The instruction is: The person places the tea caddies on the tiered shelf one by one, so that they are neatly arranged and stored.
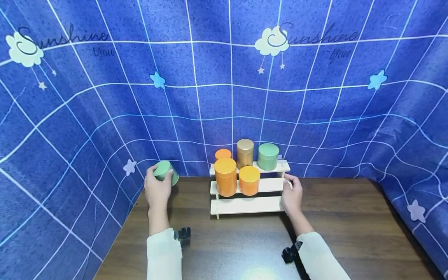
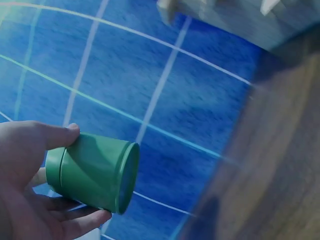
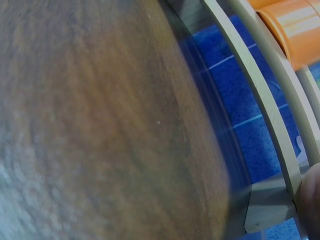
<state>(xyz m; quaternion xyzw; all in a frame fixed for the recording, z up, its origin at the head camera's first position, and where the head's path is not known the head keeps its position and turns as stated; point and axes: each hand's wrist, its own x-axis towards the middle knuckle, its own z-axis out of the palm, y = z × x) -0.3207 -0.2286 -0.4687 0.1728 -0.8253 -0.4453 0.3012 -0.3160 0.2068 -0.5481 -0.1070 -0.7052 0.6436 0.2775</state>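
Note:
My left hand (image 1: 158, 190) grips a green round tin (image 1: 164, 171) with a lid. It holds the tin tilted near the back left of the table. In the left wrist view the green tin (image 2: 95, 172) lies sideways between thumb and fingers. My right hand (image 1: 293, 196) holds the right end of a white three-tier wooden rack (image 1: 248, 206); in the right wrist view only a bit of a finger (image 3: 311, 192) shows against the rack. On the middle tier stand a tall orange tin (image 1: 225, 179) and a shorter orange-yellow tin (image 1: 249, 181).
The top tier bears another orange tin (image 1: 223, 154), partly hidden, a gold tin (image 1: 245, 153) and a second green tin (image 1: 268, 156). A blue patterned cloth (image 1: 217, 101) hangs behind and beside the brown wooden table (image 1: 238, 245). Black devices (image 1: 182, 233) are strapped at both wrists.

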